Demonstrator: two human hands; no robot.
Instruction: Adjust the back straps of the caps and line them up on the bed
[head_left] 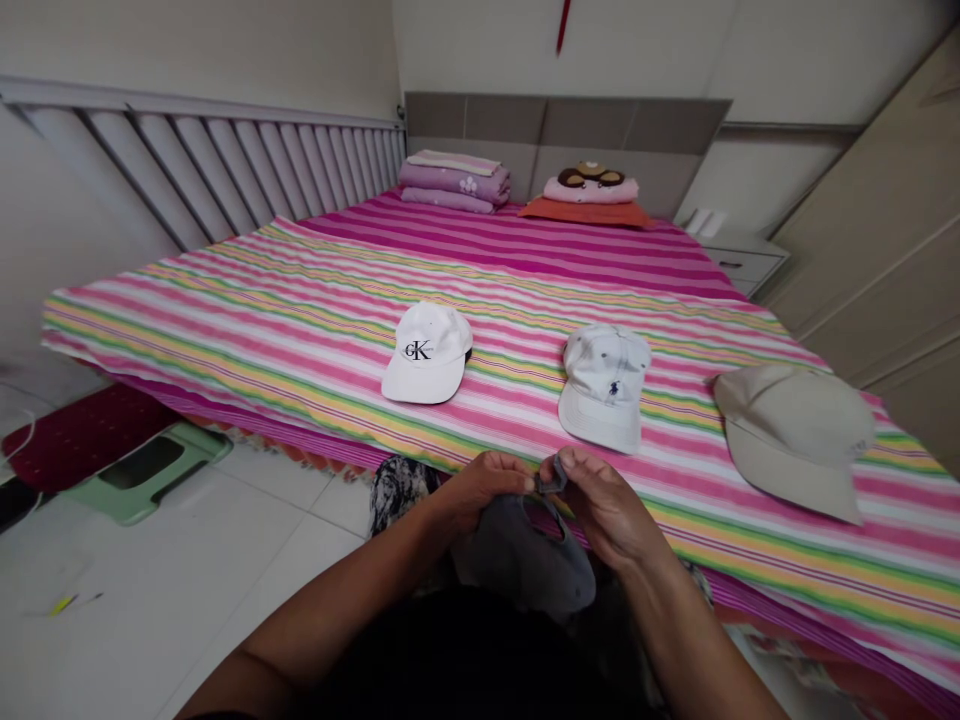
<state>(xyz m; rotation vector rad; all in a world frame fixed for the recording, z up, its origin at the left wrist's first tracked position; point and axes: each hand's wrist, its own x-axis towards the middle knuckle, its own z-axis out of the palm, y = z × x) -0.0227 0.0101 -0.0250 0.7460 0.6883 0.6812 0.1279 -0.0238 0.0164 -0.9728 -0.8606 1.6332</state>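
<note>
A dark grey baseball cap (517, 555) hangs over my lap, its back opening and strap turned up toward me. My left hand (495, 483) pinches one side of the strap, while my right hand (596, 495) grips the strap's other end close by. Fingertips of both hands nearly meet, hiding the strap's fastening. Beyond them on the bed lie a white cap with black letters (429, 355), a pale cap with a small dark emblem (604, 385) and a beige cap (795, 430).
A striped sheet (300, 330) covers the bed in front of me. Folded purple bedding (454, 187) and a pink pillow stack (591, 190) sit by the headboard (502, 120). A green stool (150, 475) stands on the floor at left; a white nightstand (739, 260) is far right.
</note>
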